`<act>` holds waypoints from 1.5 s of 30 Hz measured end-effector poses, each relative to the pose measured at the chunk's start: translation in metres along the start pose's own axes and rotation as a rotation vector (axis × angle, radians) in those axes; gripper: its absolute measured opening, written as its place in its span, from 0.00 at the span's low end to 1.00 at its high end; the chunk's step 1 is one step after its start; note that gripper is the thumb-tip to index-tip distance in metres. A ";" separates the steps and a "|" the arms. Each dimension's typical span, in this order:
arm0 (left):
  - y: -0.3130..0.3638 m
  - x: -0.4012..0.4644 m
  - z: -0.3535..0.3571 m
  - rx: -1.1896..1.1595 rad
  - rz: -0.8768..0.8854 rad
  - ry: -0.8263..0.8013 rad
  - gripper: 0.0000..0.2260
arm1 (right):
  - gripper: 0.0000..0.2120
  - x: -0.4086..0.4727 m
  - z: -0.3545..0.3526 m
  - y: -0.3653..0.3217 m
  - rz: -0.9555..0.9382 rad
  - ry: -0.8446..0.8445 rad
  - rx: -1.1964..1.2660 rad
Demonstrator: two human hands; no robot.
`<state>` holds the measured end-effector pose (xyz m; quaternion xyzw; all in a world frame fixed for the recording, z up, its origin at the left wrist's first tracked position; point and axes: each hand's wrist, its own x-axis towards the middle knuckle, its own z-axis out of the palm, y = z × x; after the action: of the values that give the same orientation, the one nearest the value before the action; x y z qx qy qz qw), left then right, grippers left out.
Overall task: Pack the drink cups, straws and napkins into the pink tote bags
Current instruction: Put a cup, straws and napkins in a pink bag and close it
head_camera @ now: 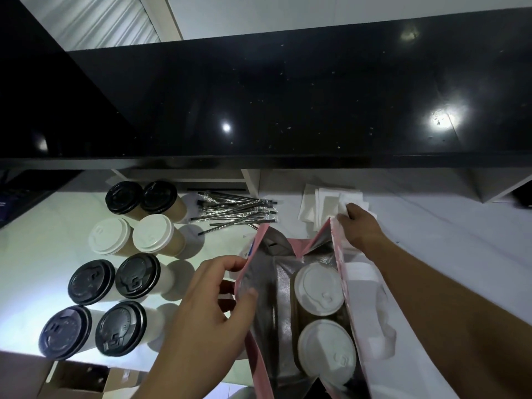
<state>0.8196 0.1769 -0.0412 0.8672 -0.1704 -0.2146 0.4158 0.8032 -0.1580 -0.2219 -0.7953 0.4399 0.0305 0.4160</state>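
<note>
An open pink tote bag (365,298) with a silver lining stands at the counter's front edge. Two white-lidded cups (316,289) sit inside it, one behind the other. My left hand (218,306) pinches the bag's left wall and holds it open. My right hand (359,226) reaches past the bag's far right corner and grips a white napkin (349,204) from the napkin pile (319,203). Wrapped black straws (236,210) lie in a heap behind the bag. Several cups with black lids (136,276) and two with white lids (152,233) stand to the left.
A black glossy shelf (288,105) overhangs the back of the white counter (34,254). An open cardboard box (74,378) lies below the counter's front edge at the lower left. A dark object sits at the far left edge.
</note>
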 end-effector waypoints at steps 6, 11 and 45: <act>0.002 0.001 -0.001 -0.008 -0.011 -0.026 0.13 | 0.08 -0.021 -0.021 0.012 0.013 0.057 0.487; 0.003 0.003 -0.002 0.016 -0.014 -0.017 0.12 | 0.14 -0.056 -0.059 -0.005 -0.073 0.152 0.805; 0.003 0.011 -0.003 0.039 0.150 -0.113 0.10 | 0.08 -0.232 -0.026 -0.110 -0.983 -0.287 -1.292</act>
<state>0.8304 0.1723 -0.0398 0.8463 -0.2622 -0.2284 0.4035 0.7331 0.0098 -0.0384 -0.9680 -0.1203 0.1933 -0.1053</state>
